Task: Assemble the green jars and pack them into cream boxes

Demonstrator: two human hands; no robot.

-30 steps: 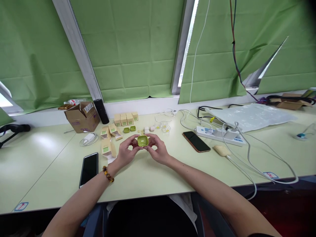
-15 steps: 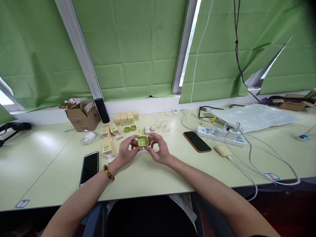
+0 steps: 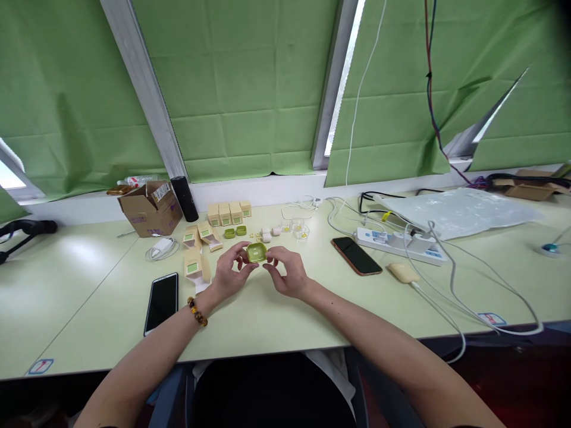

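Observation:
A small, glossy green square container is held above the table with its hollow side facing me. My left hand, with a beaded bracelet at the wrist, is closed on its left side between thumb and fingers. At the right rim are the fingertips of my right hand, bent round that edge with the thumb lower down. Beyond my hands lie two similar green containers, small yellowish pieces, pale cylindrical pieces and clear little boxes with yellow bits inside.
Opened beige boxes and upright ones stand left and behind. Phones lie at left and right. A power strip, a cream case and loose cables occupy the right. A cardboard box and black cylinder stand back left.
The green container has shifted slightly left and up and is tilted a bit more. My right thumb has moved slightly away from its lower edge.

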